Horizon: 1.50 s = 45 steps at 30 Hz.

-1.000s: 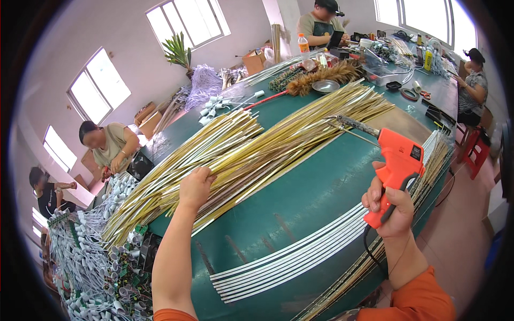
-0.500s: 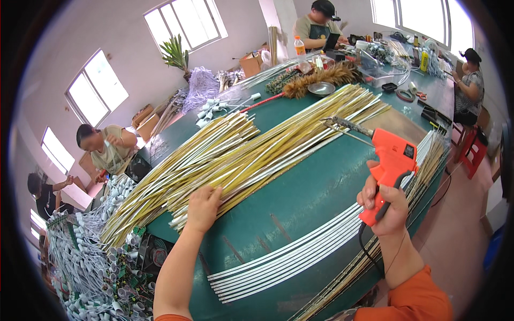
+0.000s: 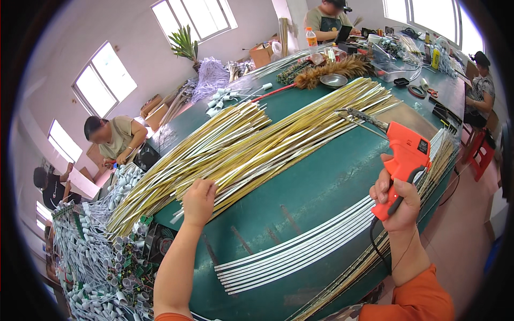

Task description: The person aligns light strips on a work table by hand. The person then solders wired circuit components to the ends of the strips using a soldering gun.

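Observation:
In my right hand [image 3: 397, 206] is an orange-red soldering gun [image 3: 406, 150], my fingers wrapped round its handle. Its metal tip points to the left, over the edge of a long pile of yellow and white thin strips [image 3: 289, 142]. My left hand [image 3: 198, 204] is at the near end of that pile, fingers curled in against the strips. What those fingers hold, if anything, is hidden. Between my arms, several narrow white strips [image 3: 300, 250] lie side by side in a row on the green table [image 3: 332, 179].
Bundled strips [image 3: 342, 291] run along the near right edge. Many white lamp sockets with wires [image 3: 85, 257] are heaped at left. A brown feather duster [image 3: 332, 72], a metal bowl [image 3: 333, 80] and an orange-capped bottle [image 3: 311, 40] stand farther back. Other people sit around the table.
The whole view has shifted slightly, with the table scene moving right. My left hand has drawn its fingers in more. The soldering gun stays in my right hand.

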Tool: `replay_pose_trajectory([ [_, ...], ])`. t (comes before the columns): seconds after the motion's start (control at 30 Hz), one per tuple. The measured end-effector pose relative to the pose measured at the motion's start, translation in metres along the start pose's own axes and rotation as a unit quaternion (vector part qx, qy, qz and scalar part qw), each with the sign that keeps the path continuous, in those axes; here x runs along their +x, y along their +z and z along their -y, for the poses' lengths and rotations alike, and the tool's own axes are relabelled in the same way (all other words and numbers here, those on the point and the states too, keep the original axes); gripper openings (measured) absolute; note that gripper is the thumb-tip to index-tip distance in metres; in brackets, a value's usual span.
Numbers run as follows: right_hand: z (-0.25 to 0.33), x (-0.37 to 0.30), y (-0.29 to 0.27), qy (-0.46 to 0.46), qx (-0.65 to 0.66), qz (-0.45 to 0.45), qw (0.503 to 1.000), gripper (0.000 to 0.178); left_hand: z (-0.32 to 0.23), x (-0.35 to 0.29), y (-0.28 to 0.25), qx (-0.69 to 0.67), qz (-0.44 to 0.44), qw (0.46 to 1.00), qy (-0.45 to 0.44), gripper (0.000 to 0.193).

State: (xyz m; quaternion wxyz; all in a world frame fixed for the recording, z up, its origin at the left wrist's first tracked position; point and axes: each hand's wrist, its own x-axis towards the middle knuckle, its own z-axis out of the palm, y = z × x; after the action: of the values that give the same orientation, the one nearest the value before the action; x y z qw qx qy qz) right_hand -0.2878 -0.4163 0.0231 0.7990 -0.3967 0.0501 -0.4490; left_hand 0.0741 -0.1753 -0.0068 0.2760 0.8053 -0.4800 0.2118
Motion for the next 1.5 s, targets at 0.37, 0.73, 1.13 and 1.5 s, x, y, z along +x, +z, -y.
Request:
replay_pose_trajectory([
  [0.37, 0.012, 0.0, -0.021, -0.134, 0.057, 0.067, 0.987, 0.06, -0.017, 0.025, -0.05, -0.664, -0.107, 0.713, -0.197, 0.012],
  [0.73, 0.019, -0.002, -0.018, -0.21, 0.057, 0.101, 0.971, 0.063, -0.035, -0.024, 0.004, -0.275, 0.305, 0.863, -0.294, 0.017],
  [1.13, 0.013, -0.001, -0.018, -0.167, 0.047, 0.09, 0.981, 0.064, -0.036, 0.001, 0.025, -0.196, 0.347, 0.903, -0.161, 0.032],
  [1.5, 0.015, 0.0, -0.019, -0.145, 0.037, 0.084, 0.985, 0.066, 0.003, -0.06, -0.054, 0.097, 0.371, 0.911, -0.149, 0.022],
])
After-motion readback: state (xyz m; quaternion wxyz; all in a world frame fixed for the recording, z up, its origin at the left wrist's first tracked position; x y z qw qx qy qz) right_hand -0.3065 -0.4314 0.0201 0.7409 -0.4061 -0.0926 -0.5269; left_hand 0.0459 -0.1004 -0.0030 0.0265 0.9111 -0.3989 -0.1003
